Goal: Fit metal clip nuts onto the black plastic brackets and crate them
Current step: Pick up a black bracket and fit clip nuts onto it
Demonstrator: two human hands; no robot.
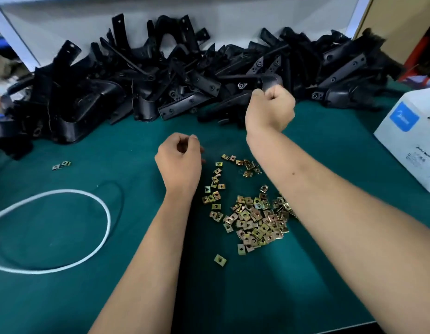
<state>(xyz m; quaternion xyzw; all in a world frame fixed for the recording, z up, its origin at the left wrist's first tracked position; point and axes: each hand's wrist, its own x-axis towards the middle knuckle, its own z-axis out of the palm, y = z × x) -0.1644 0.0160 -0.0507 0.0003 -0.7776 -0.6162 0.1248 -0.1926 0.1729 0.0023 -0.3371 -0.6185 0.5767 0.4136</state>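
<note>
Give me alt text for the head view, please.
The right hand grips a black bracket at the edge of a long bracket pile, while the left hand, fingers curled, hovers beside scattered brass-coloured clip nuts on a green mat.

brackets [175, 75]: black
clip nuts [257, 220]: brassy yellow, some silvery
table mat [305, 273]: teal green
cord loop [105, 206]: white
box [411, 150]: white, blue logo
</note>
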